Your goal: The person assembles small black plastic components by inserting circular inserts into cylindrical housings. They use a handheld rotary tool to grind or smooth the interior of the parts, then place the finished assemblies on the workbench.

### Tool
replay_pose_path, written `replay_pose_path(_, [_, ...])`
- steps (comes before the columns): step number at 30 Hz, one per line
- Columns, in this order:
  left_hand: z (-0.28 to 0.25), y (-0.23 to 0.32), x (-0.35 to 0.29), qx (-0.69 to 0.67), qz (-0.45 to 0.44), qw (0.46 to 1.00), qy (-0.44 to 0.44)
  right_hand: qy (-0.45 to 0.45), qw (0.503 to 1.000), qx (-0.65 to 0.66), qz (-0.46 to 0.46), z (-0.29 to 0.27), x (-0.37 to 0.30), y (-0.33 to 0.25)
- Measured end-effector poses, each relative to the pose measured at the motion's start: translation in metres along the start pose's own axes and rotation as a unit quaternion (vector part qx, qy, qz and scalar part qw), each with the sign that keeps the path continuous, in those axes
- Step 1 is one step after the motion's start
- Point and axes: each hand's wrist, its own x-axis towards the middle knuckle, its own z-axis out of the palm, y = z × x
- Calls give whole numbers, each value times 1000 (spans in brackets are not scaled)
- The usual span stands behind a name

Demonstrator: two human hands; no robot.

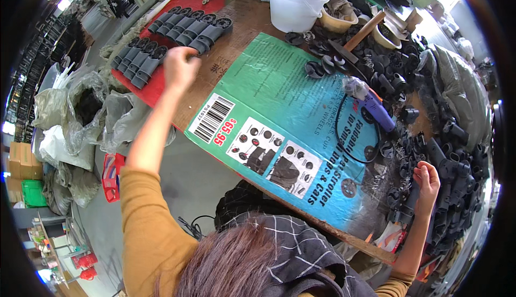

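Note:
My left hand [181, 70] is at the lower end of a dark grey plastic fitting [210, 35], the rightmost in a row. Its fingers are curled in at that end, partly hidden by the hand's back. More such fittings [141, 66] lie side by side in two rows on a red surface [122, 78], each with a round end pointing away. At the right edge of the table, my right hand [426, 187] has its fingers closed round a dark grey plastic tube piece [411, 197], beside a heap of black plastic parts [449, 189].
A printed green and blue cardboard sheet [269, 82] covers the middle of the table. A purple power tool [376, 111] with a black cord lies on it. Behind are a hammer [363, 33], a white bucket [295, 7] and tubs [338, 15]. Plastic sacks [80, 109] stand at left.

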Motion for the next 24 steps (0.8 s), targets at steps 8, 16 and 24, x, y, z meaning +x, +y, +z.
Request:
replay_pose_path(8, [-33,-180,46,203,-212,913,-284,-60,984,-164,-18,65,-54,-44])
replay_pose_path(16, [-46,66,-53,-344,-174,820,-424,-29,922,-373,-97,84,-69,0])
replay_pose_path(24, [10,350,-143,-258,89,769,-578,-61,928,-359,-84,84,-51,21])
